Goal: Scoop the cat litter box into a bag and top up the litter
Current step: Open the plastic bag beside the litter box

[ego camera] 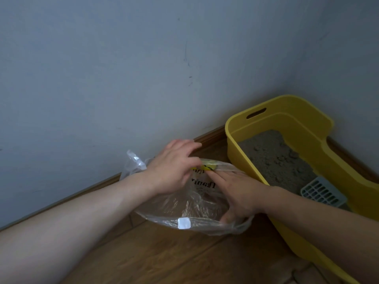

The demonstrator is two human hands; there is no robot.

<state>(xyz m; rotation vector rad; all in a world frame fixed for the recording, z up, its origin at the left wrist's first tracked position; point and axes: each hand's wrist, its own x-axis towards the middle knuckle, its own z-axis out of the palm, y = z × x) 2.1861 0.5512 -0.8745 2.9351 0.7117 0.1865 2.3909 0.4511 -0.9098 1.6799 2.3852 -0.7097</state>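
Clear plastic bag with black lettering and a yellow mark (184, 208) is between both hands, low over the brown wood-plank floor (164, 253), near the grey-blue wall (123, 78) and its wooden skirting board (61, 203). I can't tell whether the bag touches the floor.

Left hand (174, 167): fingers curled over the bag's upper edge, pinching the film.

Right hand (235, 193): fingers lie along the printed face and the thumb hooks round the lower right edge, so it grips the bag too.

The bag's near edge carries a small white square patch (183, 223) (probably tape or a sticker, too blurred to read).

Yellow plastic litter box with a slot handle (231, 144) sits in the corner, just right of the bag. It holds lumpy grey litter (274, 158). A grey slotted plastic scoop (323, 193) lies on the litter at the box's near end, beside the right forearm, and neither hand touches it.
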